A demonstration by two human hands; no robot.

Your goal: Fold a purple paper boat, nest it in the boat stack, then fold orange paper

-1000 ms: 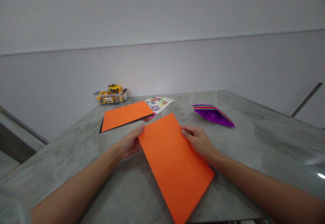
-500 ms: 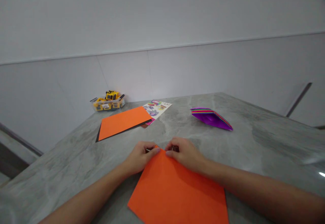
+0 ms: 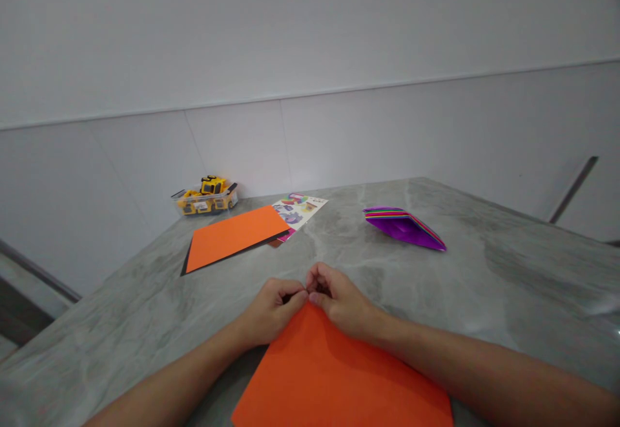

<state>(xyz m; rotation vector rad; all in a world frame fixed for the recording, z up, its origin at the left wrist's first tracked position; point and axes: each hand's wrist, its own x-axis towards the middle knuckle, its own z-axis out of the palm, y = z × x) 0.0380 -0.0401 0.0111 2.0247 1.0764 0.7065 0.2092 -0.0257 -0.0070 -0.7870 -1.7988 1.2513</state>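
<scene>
An orange sheet of paper (image 3: 334, 375) lies in front of me, its far end narrowing to a tip under my fingers. My left hand (image 3: 277, 307) pinches the left side of that tip between thumb and forefinger. Close against it, my right hand (image 3: 339, 301) grips the right side of the tip, thumb on top and fingers curled. The fingertips of both hands nearly touch and hide the tip itself. The sheet's near edge runs out of view at the bottom.
An orange sheet on a black one (image 3: 237, 236) lies at the back left, overlapping a printed picture sheet (image 3: 303, 210). Behind stands a clear plastic box (image 3: 206, 204) with yellow toy vehicles. A purple folded paper stack with coloured edges (image 3: 404, 228) rests at right on the grey marbled table (image 3: 484, 311).
My hands have come closer together at the paper's tip, covering it. The orange sheet has shifted slightly toward me, its lower left corner now lower in view.
</scene>
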